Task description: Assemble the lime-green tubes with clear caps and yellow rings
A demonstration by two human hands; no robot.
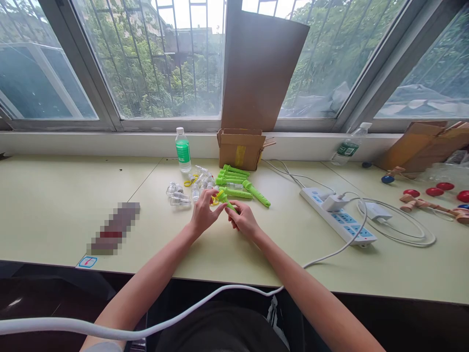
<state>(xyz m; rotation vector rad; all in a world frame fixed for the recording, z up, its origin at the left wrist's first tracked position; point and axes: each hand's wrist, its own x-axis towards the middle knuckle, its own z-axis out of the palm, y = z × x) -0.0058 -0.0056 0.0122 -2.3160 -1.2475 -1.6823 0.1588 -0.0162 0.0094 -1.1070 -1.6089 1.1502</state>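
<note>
Between both hands is a bright green plastic handle (224, 197), tilted with its wide ribbed end up and to the left. The fingers and thumb of my left hand (205, 211) close around that wide end. My right hand (245, 220) grips the narrower lower part, which its fingers partly hide. Just beyond lie several more green handles (234, 193), loosely piled, one (258, 194) angled to the right. Left of them is a cluster of clear plastic pieces (180, 199) with a yellow ring-like part (190, 181) among them.
A green-labelled bottle (183, 150) and a cardboard box (240, 149) stand behind the pile. On the right are a power strip (337, 215) with cables, another bottle (350, 145), and red balls (434, 191) by wooden pieces. A white cable (205, 297) crosses in front of me.
</note>
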